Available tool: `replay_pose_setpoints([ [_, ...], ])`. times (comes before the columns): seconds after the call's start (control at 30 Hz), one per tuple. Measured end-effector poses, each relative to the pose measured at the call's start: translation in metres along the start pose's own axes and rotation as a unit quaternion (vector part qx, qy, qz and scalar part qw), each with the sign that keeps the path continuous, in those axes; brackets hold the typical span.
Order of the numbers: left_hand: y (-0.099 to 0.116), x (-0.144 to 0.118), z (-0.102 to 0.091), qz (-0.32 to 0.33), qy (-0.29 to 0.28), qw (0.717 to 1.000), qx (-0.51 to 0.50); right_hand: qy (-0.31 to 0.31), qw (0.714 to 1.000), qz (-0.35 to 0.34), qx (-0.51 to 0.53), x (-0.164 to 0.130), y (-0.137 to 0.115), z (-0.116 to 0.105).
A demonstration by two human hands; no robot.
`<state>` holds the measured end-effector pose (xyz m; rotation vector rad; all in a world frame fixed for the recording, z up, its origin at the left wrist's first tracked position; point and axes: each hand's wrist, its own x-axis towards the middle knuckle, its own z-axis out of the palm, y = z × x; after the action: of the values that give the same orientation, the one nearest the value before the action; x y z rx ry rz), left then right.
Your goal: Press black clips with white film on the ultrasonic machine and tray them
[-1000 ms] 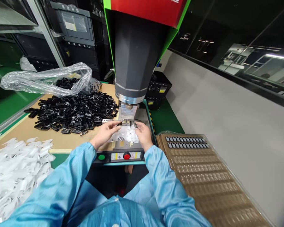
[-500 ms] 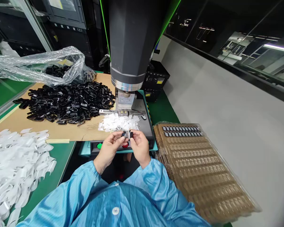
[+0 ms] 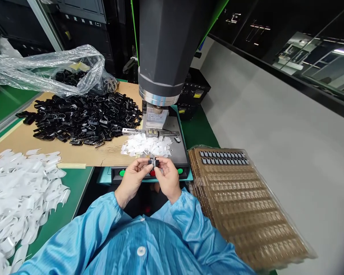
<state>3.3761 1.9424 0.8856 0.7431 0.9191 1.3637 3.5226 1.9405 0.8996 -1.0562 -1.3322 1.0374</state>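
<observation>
The left hand (image 3: pixel 134 176) and the right hand (image 3: pixel 166 177) meet in front of the machine's button panel (image 3: pixel 149 173), each grip pinched narrow on one small black part (image 3: pixel 154 163) between the fingertips. Just behind lies a pile of white pieces (image 3: pixel 146 146), then the press head (image 3: pixel 160 91). Farther left, black parts (image 3: pixel 80 118) cover the bench (image 3: pixel 23 147).

Your head camera is looking forward and down, sitting close above the near edge of the table (image 3: pixel 74 198).

Bright even light, sharp centre, warped edges
</observation>
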Motion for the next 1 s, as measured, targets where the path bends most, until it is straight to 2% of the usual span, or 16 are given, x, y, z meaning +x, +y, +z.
replay_pose_setpoints([
  [0.13,-0.001,-0.001,-0.002,-0.007,-0.007,1.000,-0.023,0.001,1.000,0.010,0.005,-0.001,0.001,0.002],
  [0.3,0.004,-0.001,-0.008,-0.096,-0.035,0.985,-0.136,0.020,0.993,0.055,0.102,0.000,-0.002,-0.001],
  [0.43,0.007,-0.001,-0.013,-0.131,-0.050,0.970,-0.196,0.010,0.974,0.110,0.195,0.002,-0.008,-0.003],
  [0.57,0.007,-0.001,-0.015,-0.138,-0.093,0.962,-0.216,-0.011,0.954,0.140,0.265,0.001,-0.012,-0.001],
  [0.8,0.006,-0.001,-0.017,-0.142,-0.120,0.959,-0.212,-0.015,0.949,0.147,0.278,-0.001,-0.011,0.000],
  [1.0,0.006,-0.002,-0.018,-0.152,-0.107,0.962,-0.199,-0.021,0.955,0.148,0.257,0.002,-0.005,0.001],
])
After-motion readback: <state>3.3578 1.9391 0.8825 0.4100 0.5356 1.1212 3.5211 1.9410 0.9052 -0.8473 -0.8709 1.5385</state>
